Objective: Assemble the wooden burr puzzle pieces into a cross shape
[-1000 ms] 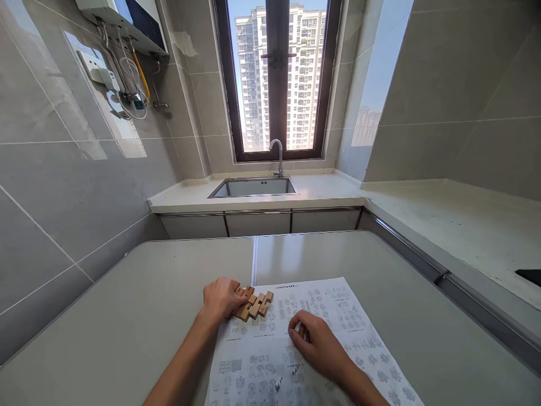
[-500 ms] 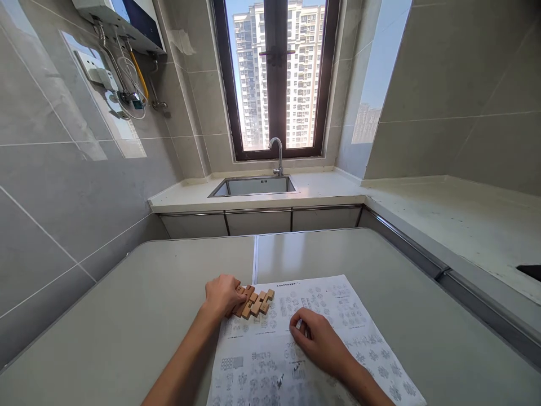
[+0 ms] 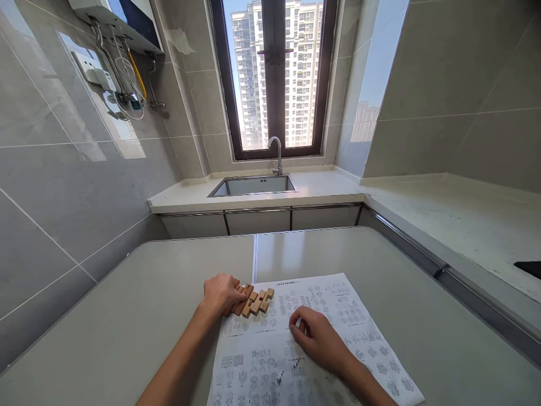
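Note:
A chain of small wooden blocks (image 3: pixel 253 301) lies at the top left corner of a printed sheet of diagrams (image 3: pixel 333 321) on a grey table (image 3: pixel 139 316). My left hand (image 3: pixel 218 294) rests on the left end of the blocks, its fingers curled over them. My right hand (image 3: pixel 318 338) lies on the middle of the sheet with its fingers curled and pressed together; whether anything is in them is hidden.
Beyond the table stand a counter with a steel sink (image 3: pixel 256 185) and a tap (image 3: pixel 276 153) under a window. A tiled wall runs along the left, with a water heater (image 3: pixel 122 22) high up. A second counter (image 3: pixel 465 220) runs along the right.
Both hands stay where they were on the blocks and the sheet. The view has tilted slightly, so everything sits a little lower in the earlier frames.

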A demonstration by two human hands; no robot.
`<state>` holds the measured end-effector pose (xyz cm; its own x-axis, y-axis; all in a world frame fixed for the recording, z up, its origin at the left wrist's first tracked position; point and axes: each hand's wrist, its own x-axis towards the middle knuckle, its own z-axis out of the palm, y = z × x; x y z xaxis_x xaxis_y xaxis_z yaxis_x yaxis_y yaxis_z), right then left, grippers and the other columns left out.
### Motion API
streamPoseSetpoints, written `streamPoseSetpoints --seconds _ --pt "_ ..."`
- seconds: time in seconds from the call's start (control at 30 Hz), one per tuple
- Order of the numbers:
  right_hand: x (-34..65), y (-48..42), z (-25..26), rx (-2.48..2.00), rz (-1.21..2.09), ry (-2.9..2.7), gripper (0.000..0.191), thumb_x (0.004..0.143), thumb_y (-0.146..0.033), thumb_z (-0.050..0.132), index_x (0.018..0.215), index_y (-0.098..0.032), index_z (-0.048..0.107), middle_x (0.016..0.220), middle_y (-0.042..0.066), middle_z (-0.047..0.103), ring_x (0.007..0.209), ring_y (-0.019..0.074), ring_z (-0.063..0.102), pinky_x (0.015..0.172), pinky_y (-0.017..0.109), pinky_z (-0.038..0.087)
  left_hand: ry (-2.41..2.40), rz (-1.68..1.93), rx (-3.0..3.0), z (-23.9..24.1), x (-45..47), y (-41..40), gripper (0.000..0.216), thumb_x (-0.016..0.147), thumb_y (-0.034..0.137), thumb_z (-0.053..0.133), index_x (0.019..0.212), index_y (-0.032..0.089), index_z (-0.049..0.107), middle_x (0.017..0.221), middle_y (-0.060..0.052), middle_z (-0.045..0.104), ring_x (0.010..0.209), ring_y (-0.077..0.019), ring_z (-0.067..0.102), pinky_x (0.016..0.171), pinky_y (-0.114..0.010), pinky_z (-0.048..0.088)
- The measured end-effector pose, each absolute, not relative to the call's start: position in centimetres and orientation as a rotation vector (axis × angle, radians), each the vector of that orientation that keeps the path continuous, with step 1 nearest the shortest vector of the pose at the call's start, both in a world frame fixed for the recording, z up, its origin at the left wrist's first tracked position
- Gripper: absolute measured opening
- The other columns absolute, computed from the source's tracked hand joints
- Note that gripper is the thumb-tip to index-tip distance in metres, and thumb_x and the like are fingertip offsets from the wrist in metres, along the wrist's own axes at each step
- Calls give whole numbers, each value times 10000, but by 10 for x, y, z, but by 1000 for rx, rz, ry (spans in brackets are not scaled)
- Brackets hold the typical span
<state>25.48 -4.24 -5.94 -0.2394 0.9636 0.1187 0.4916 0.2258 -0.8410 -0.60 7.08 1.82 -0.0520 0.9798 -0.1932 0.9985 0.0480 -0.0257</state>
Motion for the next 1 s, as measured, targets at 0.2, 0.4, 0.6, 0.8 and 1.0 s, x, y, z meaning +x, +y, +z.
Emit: streamPoseSetpoints --seconds 0.2,0.4,0.6,0.8,1.0 --pt "255 -43 -59 -1341 909 -1836 129 922 -204 542 871 -218 659 807 7 672 681 169 566 640 275 434 2179 -225 2071 19 -13 69 348 675 579 665 640 233 662 750 -83 757 741 -303 714 604 -331 444" --pt "256 -43 -58 -1331 903 -1836 129 913 -181 538 871 -212 656 820 8 674 683 164 572 651 278 442 2190 -193 2038 24 -21 61 408 685 610 653 601 213 610 732 -88 746 712 -280 694 576 -306 392" --pt "257 -43 -59 -1336 921 -1838 119 920 -195 543 877 -218 652 849 15 674 693 167 574 643 280 448 2092 -97 1983 27 -28 49 335 705 544 662 629 219 638 685 -46 720 660 -228 645 543 -287 314" --pt "256 -44 -58 -1336 917 -1836 125 919 -190 540 871 -225 650 840 10 675 688 171 568 639 284 447 2035 -59 1984 26 -33 40 223 758 433 632 696 221 661 711 -32 722 668 -209 632 556 -288 302" --pt "257 -44 -58 -1346 924 -1831 121 911 -184 544 865 -226 648 822 3 676 684 169 568 644 282 450 1984 72 2060 19 -35 34 384 806 560 612 979 221 660 1006 -63 736 872 -251 676 634 -293 388"
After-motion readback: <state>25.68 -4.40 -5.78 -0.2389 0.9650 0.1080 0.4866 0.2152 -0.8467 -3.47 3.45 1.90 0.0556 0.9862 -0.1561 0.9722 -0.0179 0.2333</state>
